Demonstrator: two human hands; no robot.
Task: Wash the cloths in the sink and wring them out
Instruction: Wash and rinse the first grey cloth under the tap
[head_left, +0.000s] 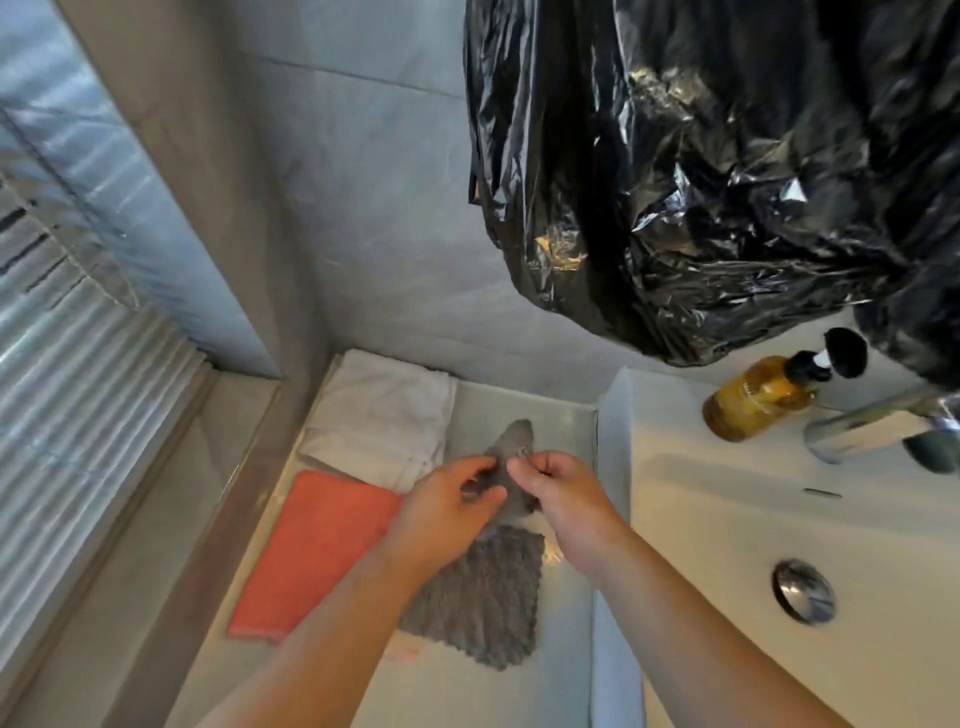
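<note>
Thumb and fingers of the left hand and right hand pinch a grey cloth, one end raised off the counter left of the sink, so probably pick-up step, washing not begun, next carry it under the tap.

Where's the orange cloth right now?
Head view, lower left: the orange cloth lies flat on the counter, nearer than the folded white towel, left of the grey cloth.
</note>
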